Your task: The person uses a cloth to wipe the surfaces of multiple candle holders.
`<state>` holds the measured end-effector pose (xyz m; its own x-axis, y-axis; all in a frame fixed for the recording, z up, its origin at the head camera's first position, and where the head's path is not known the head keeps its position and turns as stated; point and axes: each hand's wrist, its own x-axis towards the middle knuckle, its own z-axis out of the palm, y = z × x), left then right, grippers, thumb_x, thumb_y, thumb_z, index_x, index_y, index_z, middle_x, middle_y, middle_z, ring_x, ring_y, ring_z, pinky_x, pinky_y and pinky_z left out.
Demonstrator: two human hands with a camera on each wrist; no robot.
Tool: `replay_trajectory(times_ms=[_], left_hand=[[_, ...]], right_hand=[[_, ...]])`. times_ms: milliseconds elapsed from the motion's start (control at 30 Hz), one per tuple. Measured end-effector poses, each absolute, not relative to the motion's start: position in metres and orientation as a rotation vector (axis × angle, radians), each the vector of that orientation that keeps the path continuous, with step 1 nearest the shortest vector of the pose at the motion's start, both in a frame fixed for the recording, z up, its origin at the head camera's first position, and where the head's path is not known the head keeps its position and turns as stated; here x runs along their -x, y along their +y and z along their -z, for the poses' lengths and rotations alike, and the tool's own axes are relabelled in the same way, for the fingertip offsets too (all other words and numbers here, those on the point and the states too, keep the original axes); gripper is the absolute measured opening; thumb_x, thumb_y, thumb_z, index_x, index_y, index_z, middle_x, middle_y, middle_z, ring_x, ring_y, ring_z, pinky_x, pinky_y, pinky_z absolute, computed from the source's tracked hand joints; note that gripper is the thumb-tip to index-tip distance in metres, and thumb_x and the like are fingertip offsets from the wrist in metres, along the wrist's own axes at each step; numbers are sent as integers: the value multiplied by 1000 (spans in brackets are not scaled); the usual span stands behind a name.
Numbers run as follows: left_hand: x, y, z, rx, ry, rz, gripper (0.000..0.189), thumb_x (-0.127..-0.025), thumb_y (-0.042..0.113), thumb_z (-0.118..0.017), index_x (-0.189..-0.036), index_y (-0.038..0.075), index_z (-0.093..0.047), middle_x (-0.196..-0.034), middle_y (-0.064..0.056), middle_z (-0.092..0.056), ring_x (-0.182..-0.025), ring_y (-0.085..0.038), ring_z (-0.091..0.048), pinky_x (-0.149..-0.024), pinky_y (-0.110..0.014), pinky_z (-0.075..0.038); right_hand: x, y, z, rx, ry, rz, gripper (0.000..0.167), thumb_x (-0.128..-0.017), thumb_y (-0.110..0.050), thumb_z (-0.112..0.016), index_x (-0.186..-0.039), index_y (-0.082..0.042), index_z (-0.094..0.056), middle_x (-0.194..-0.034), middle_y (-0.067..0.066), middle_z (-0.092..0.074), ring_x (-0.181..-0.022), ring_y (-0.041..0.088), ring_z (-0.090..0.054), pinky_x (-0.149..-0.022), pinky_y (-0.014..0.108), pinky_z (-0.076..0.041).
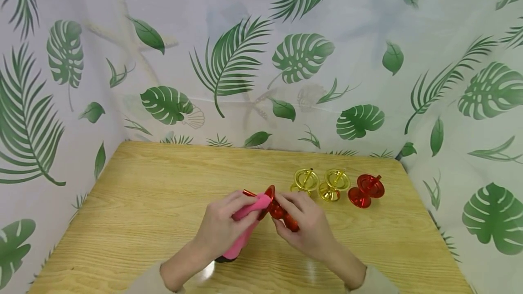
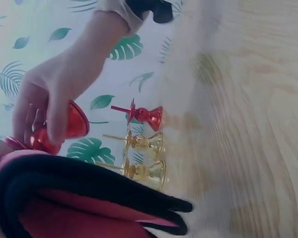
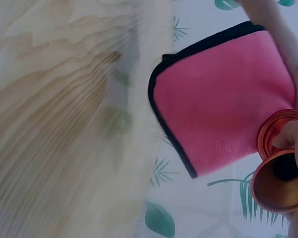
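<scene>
My right hand (image 1: 306, 223) grips a shiny red candle holder (image 1: 276, 210) by its stem and base, tilted over above the table. In the right wrist view the hollow base of this holder (image 3: 274, 191) faces the camera. A pink cloth (image 1: 242, 240) with black edging is held in my left hand (image 1: 220, 223), whose fingers pinch a fold of it against the holder's dish, beside the spike. The cloth (image 3: 223, 101) hangs down broad and folded in the right wrist view. Most of the stem is hidden behind my right fingers.
Two gold candle holders (image 1: 329, 191) and another red candle holder (image 1: 361, 197) stand in a row on the wooden table (image 1: 163, 180), behind and right of my hands. A leaf-patterned curtain (image 1: 245, 121) encloses the back and sides.
</scene>
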<state>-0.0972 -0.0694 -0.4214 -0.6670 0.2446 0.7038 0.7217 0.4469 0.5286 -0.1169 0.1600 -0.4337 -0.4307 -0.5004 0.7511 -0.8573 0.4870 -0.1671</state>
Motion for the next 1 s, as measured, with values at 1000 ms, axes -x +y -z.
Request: replay_trajectory(times_ms=[1000], left_hand=[[102, -85, 429, 913, -2080, 933, 32, -69, -6, -92, -96, 4, -80, -92, -7, -78, -81, -18, -78, -78, -25, -66]], right_hand=[[108, 158, 429, -990, -2292, -1450, 57, -76, 10, -85, -131, 3, -68, -114, 19, -74, -101, 11, -71, -78, 26, -67]])
